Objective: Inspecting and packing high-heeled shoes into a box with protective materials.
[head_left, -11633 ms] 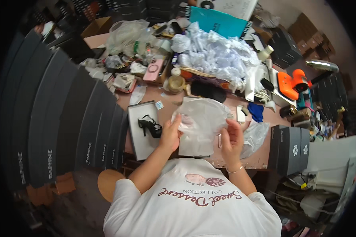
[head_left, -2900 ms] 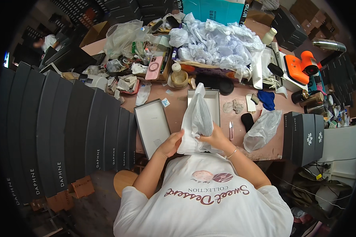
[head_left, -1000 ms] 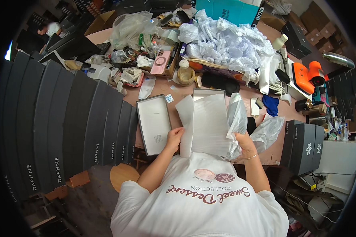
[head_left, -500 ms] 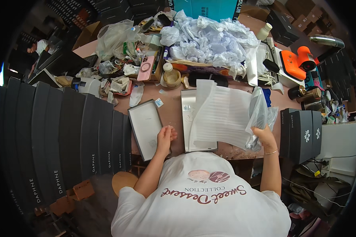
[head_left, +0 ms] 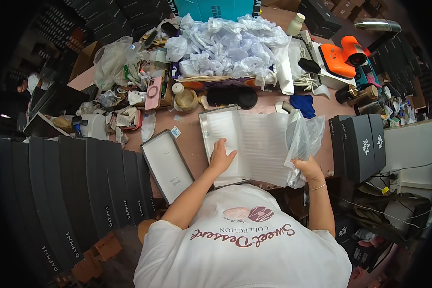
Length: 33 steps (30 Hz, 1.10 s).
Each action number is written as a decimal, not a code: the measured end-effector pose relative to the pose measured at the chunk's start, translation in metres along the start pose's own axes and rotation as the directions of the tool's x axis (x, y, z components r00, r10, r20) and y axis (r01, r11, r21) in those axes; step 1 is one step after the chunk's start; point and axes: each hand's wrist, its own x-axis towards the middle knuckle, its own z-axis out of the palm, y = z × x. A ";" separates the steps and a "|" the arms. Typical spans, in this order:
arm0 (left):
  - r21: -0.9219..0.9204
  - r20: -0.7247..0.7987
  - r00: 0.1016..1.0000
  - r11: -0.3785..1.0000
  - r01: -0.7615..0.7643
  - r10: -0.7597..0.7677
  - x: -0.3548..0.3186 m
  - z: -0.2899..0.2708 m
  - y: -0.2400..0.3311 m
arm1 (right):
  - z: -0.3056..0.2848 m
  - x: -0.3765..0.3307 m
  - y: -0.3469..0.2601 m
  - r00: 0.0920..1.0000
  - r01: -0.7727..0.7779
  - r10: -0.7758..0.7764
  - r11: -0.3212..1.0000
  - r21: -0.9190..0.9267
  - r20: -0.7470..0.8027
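A white ribbed foam sheet [head_left: 266,144] lies partly in a grey shoebox base [head_left: 204,126] and spreads out over its right side. My left hand [head_left: 222,159] rests on the sheet inside the box, fingers spread and thumb apart. At the sheet's right end, my right hand [head_left: 309,170] is closed on a crumpled clear plastic bag [head_left: 298,139]; what the bag contains cannot be made out. Left of the base, a shallow grey box lid [head_left: 165,163] lies with its pale inside facing up.
Dark shoeboxes [head_left: 72,182] stand in a row at the left; more dark boxes [head_left: 357,149] stand at the right. Behind lie a heap of crumpled white plastic [head_left: 230,48], a pink phone [head_left: 153,93], a bottle [head_left: 184,98], a blue cloth [head_left: 302,104] and an orange device [head_left: 340,60].
My left hand has moved right from beside the lid onto the foam sheet. The sheet's left part has come down into the box base. My right hand still grips the plastic bag.
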 end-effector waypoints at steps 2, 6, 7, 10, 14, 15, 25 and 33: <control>0.006 -0.145 0.986 0.997 0.078 -0.076 0.009 0.018 -0.020 | -0.002 -0.001 0.004 0.999 0.024 -0.023 1.000 0.018 -0.024; 0.027 -0.222 0.933 0.954 0.297 -0.284 0.014 0.032 -0.011 | -0.001 0.002 0.011 0.999 0.024 -0.024 1.000 0.003 -0.045; 0.097 -0.222 0.946 0.960 0.261 -0.235 0.014 0.031 -0.012 | -0.001 0.002 0.012 0.999 0.004 -0.003 1.000 0.019 -0.036; 0.159 -0.217 0.963 0.967 0.198 -0.162 0.017 0.030 -0.022 | -0.002 0.001 0.009 0.999 -0.013 0.013 1.000 0.004 -0.030; -0.246 -0.121 0.959 0.944 0.220 -0.255 0.025 0.042 -0.058 | -0.006 0.001 0.011 0.990 0.099 -0.094 0.994 0.036 -0.106; -0.373 -0.073 0.961 0.901 0.220 -0.265 0.025 0.042 -0.058 | -0.009 0.002 0.012 0.990 0.092 -0.087 0.995 0.044 -0.108; -0.692 0.344 0.806 0.450 0.564 -0.482 0.014 0.021 -0.030 | -0.011 0.001 0.005 0.995 0.058 -0.055 0.998 0.027 -0.084; -0.898 -0.056 0.969 0.437 0.058 -0.242 -0.020 -0.079 -0.002 | -0.035 -0.003 -0.020 0.973 0.154 -0.180 0.973 -0.172 -0.148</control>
